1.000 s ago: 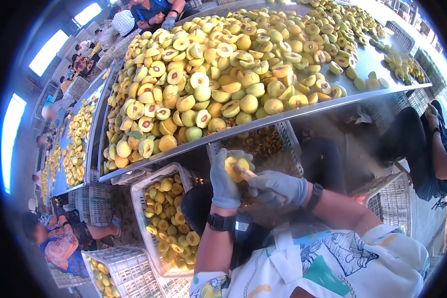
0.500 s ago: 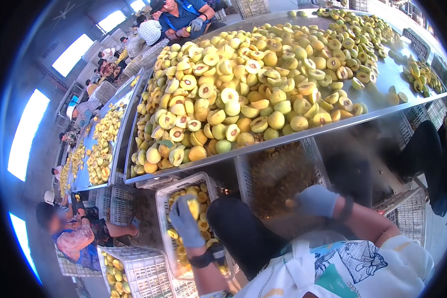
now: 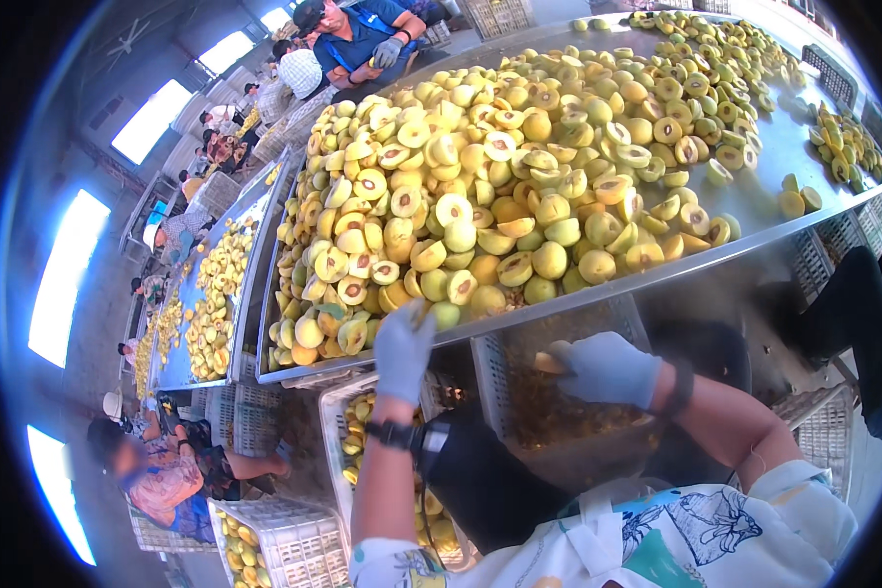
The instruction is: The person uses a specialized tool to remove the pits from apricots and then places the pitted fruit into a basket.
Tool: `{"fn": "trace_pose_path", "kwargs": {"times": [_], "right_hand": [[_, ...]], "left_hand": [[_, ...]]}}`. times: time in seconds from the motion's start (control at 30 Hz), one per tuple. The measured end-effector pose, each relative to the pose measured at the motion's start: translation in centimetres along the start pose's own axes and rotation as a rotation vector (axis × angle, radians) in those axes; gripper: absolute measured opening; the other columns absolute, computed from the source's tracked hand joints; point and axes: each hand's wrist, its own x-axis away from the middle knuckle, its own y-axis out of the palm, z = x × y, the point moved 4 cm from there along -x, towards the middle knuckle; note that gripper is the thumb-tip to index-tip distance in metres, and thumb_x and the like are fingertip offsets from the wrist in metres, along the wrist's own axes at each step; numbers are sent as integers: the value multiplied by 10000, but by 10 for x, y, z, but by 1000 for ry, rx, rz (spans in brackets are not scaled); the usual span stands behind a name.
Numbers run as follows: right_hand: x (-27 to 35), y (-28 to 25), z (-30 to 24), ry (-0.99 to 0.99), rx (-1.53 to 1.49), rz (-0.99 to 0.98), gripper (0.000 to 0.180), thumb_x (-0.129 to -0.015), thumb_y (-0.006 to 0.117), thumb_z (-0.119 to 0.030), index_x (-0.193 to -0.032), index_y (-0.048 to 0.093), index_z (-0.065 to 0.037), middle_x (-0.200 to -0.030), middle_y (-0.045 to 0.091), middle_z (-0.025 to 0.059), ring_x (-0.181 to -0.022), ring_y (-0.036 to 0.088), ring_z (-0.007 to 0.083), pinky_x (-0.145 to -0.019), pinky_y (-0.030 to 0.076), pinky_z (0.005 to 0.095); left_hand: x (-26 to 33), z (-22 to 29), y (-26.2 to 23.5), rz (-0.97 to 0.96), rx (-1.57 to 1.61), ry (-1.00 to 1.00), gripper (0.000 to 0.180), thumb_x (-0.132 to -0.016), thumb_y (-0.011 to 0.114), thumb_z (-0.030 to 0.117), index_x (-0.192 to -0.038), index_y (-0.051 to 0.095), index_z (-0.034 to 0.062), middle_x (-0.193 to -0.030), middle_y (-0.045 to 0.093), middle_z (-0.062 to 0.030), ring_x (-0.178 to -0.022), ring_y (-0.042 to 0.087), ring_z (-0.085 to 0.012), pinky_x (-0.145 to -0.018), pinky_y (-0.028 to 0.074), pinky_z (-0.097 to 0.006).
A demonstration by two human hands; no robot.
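Note:
A large heap of halved yellow-green peaches [image 3: 461, 211], many with the brown stone showing, covers the metal table [image 3: 598, 291] ahead of me. My left hand [image 3: 402, 355], in a grey glove, is at the table's front edge, its fingertips closed around a yellow peach half [image 3: 418, 314] against the heap. In front of my body my gloved right hand [image 3: 612, 370] is closed on a small thing; a tan, rounded end [image 3: 551, 361] sticks out past the fingers, too blurred to name. Peach halves lie in the white crate [image 3: 335, 416] below my left forearm.
Under the table edge, a crate [image 3: 490, 387] holds brown scraps. Another fruit crate [image 3: 294, 544] stands at lower left. A co-worker [image 3: 363, 44] sits across the table; another person [image 3: 162, 470] sits at left by a second fruit-laden table [image 3: 245, 314].
My left hand has left the crate with the peach halves and moved up to the heap. My right hand has risen slightly, with the tan end now plainer.

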Motion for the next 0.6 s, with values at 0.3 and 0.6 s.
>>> {"fn": "trace_pose_path", "kwargs": {"times": [0.3, 0.6], "right_hand": [[1, -16, 16, 38, -216, 138, 329, -870, 628, -298, -1059, 580, -33, -831, 663, 188, -815, 654, 388, -730, 517, 460], [-1, -10, 7, -28, -575, 286, 393, -884, 627, -282, -1170, 565, -20, -938, 666, 227, -894, 648, 400, -772, 520, 442]], "left_hand": [[-46, 42, 81, -84, -608, 230, 246, -798, 643, 184, -1005, 619, 54, -975, 626, -182, -893, 631, -358, -744, 541, -458], [46, 79, 66, -240, 1271, -644, 257, -890, 584, 259, -1079, 599, 85, -892, 659, -40, -782, 634, -149, -649, 494, -275]]}}
